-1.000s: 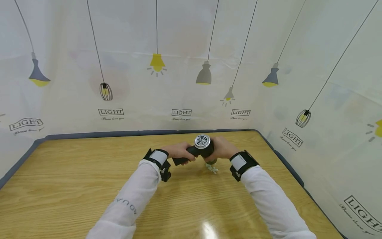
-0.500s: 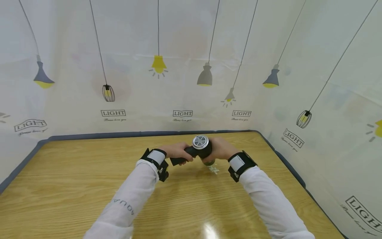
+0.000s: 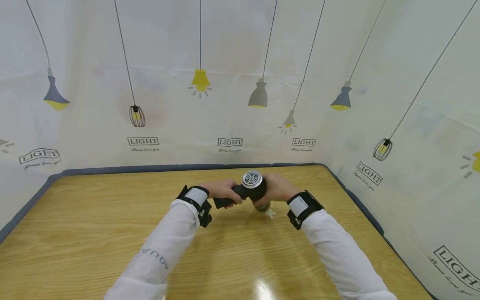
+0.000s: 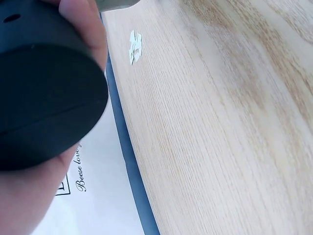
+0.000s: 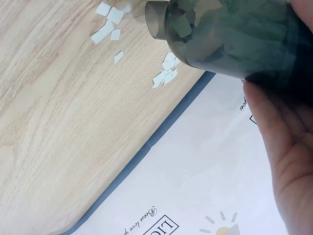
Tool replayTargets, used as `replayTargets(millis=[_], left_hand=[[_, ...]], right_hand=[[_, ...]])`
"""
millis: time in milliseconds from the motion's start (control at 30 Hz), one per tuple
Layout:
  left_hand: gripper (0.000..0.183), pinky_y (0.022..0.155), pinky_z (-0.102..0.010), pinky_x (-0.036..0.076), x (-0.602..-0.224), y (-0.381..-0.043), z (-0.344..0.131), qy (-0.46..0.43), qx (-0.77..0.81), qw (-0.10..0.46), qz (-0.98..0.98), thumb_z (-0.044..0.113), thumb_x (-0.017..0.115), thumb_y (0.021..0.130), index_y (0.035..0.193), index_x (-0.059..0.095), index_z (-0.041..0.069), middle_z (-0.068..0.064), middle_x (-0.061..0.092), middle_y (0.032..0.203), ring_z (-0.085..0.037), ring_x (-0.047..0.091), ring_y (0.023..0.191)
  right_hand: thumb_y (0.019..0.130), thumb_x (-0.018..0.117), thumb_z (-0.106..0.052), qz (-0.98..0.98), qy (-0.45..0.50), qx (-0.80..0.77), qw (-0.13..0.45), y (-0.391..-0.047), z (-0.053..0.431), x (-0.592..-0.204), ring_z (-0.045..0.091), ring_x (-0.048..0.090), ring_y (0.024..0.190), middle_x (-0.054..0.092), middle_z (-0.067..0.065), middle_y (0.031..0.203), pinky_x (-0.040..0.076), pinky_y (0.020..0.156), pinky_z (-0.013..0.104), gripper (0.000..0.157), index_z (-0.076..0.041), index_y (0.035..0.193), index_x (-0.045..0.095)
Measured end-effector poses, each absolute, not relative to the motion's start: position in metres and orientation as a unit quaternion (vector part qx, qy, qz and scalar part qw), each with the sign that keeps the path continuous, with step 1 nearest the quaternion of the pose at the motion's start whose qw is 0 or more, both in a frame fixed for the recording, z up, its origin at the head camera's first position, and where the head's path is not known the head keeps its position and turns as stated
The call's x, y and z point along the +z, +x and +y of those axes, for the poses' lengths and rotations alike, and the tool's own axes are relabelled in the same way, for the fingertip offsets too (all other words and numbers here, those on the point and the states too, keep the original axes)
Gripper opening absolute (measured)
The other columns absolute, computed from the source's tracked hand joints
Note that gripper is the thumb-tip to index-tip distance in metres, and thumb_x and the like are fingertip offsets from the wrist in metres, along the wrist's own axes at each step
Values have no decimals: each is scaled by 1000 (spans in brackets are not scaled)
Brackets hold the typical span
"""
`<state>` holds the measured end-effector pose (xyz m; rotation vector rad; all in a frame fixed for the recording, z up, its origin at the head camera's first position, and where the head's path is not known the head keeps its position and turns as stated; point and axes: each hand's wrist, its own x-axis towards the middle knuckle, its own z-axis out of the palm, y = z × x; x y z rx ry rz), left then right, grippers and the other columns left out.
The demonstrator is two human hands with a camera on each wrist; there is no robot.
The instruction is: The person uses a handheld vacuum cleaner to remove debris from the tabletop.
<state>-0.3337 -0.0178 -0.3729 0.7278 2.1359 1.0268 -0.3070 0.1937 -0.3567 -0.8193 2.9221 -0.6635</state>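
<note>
A black handheld vacuum cleaner (image 3: 256, 192) with a round silver vent (image 3: 252, 179) is held over the table. My left hand (image 3: 223, 189) grips its handle (image 3: 223, 203); the handle's blunt end (image 4: 49, 103) fills a corner of the left wrist view. Around the body curls my right hand (image 3: 276, 187), with fingers and thumb on opposite sides in the right wrist view. The see-through dust cup (image 5: 220, 36) has pale pieces inside. Its short clear nozzle (image 5: 156, 20) points down at the tabletop, close to white paper scraps (image 5: 168, 71). More scraps (image 5: 106, 23) lie on the nozzle's other side.
The wooden table (image 3: 112, 233) ends at a dark blue border (image 3: 180, 167) along the back and right. Behind it hangs a pale sheet (image 3: 180, 121) printed with lamps and the word LIGHT. Glare (image 3: 263, 289) shows near the front.
The vacuum cleaner has shifted slightly left with both hands, and its cup sits a little lower. Less of the scrap pile shows beside it in the head view.
</note>
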Motion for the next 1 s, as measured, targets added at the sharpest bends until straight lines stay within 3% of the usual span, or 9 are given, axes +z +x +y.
replayTargets(millis=[333, 500, 1000], left_hand=[[40, 51, -18, 49, -370, -331, -18, 280, 391, 337, 810, 12, 61, 82, 113, 60, -12, -4, 56, 72, -7, 53, 55], [28, 51, -19, 50, -366, -327, -16, 275, 385, 343, 812, 11, 62, 82, 104, 63, -7, -3, 57, 69, -8, 55, 55], [34, 52, -19, 50, -367, -326, -8, 283, 390, 357, 800, 12, 60, 83, 110, 62, -10, 1, 56, 64, -7, 53, 54]], right_hand=[[58, 89, -21, 939, -268, -212, 29, -305, 196, -355, 26, 70, 92, 76, 21, 107, 58, 88, 47, 63, 3, 112, 68], [58, 89, -22, 942, -267, -203, 36, -304, 197, -354, 24, 70, 87, 77, 20, 103, 59, 84, 45, 61, 4, 108, 69], [57, 90, -22, 945, -255, -196, 51, -304, 205, -353, 24, 69, 86, 77, 22, 102, 59, 83, 46, 62, 6, 108, 69]])
